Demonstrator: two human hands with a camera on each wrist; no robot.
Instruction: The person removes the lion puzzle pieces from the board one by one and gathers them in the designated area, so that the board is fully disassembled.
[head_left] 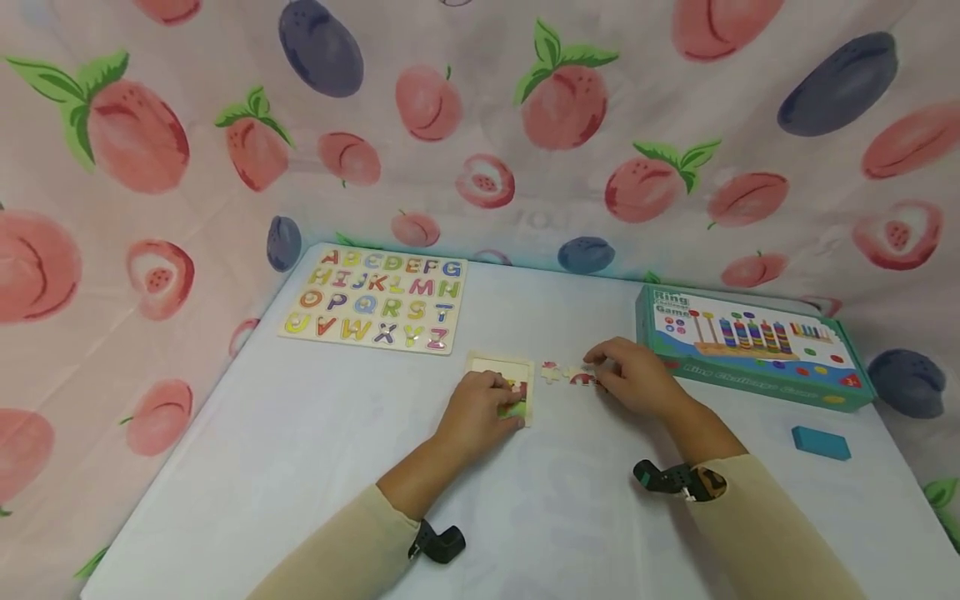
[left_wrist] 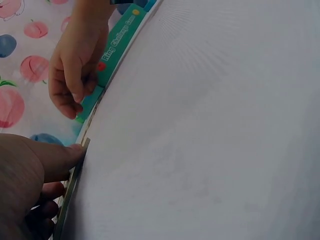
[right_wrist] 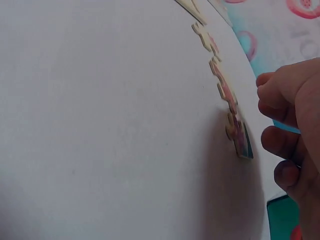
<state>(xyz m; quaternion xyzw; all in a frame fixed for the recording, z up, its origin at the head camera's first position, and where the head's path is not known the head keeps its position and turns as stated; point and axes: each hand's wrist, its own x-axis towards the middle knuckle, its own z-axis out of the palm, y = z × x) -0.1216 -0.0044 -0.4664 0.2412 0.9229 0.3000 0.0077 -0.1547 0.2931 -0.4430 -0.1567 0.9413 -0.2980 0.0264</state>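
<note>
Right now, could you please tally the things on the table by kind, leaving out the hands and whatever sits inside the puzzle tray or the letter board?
Puzzle tray: 1
Loose puzzle pieces: 3
Letter board: 1
Green game box: 1
Blue block: 1
Total: 7

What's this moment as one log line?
left hand: holds puzzle tray | right hand: at loose puzzle pieces, nothing visibly held | also on table: alphabet board, game box, blue block
</note>
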